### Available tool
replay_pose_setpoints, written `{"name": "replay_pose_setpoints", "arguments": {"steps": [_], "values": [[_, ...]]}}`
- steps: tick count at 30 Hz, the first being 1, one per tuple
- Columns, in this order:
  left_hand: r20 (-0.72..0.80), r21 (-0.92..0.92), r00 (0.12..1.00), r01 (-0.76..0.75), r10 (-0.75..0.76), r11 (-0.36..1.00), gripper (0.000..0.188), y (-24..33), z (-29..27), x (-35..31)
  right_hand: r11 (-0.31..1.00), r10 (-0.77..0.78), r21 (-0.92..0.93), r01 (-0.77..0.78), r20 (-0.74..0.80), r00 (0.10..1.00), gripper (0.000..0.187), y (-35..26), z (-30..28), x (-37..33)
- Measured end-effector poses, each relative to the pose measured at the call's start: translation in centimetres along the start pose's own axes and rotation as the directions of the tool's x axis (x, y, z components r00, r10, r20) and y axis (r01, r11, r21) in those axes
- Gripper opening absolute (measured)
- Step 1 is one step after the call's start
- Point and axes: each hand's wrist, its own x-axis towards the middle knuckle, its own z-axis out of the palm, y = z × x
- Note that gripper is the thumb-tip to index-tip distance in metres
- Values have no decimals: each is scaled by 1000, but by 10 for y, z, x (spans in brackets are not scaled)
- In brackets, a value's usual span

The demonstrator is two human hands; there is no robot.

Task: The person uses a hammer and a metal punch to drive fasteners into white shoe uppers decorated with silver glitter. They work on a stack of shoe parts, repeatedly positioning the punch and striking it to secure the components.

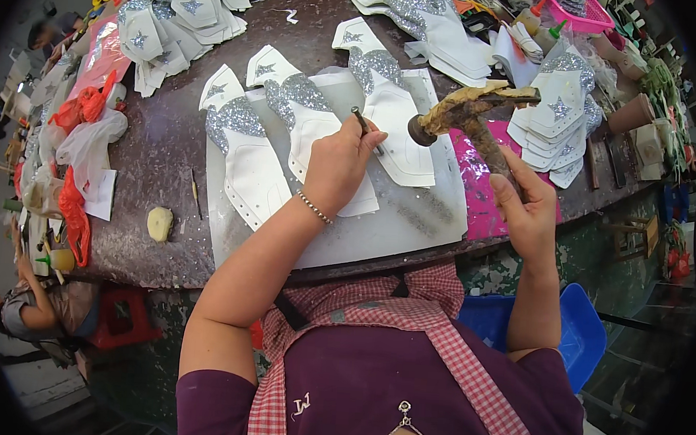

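Observation:
My left hand (339, 165) pinches a slim dark metal punch (360, 118) over the rightmost of three white shoe-upper pieces (400, 145). Whether the tip touches the piece is hidden by my fingers. My right hand (528, 208) grips the handle of a worn hammer (467, 113), its head wrapped in yellowish material and raised above the work. The middle piece (310, 127) and the left piece (247, 167) lie beside it, each with silver glitter and a star. Small holes line the left piece's lower edge. All three rest on a pale board (427, 234).
Stacks of similar pieces (558, 111) lie at the right, back and left (144, 37). A pink sheet (477, 185) sits by the board. A yellowish lump (159, 223) and plastic bags (89, 150) are on the left. Below the table is a blue bin (580, 335). Another person (48, 303) sits at far left.

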Motion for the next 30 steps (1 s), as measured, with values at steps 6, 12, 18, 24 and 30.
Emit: {"name": "replay_pose_setpoints", "arguments": {"steps": [6,12,18,24,30], "values": [[35,-32,991,-129,130,991,17,-2,1,-2,969,-83,229,93,-53,995,41,-18,-11,4],[42,64,966,-258,255,964,19,0,3,0,741,-457,446,501,-212,864,41,-51,-11,14],[84,91,984,-166,158,982,15,2,2,1,868,-220,-432,245,108,970,35,-54,-3,16],[25,-124,999,-21,24,992,17,2,4,-3,980,-141,-141,144,29,990,38,-31,-10,1],[19,-23,996,-81,82,996,18,5,3,-7,996,-10,-88,10,-3,1000,38,-22,-16,-3]]}}
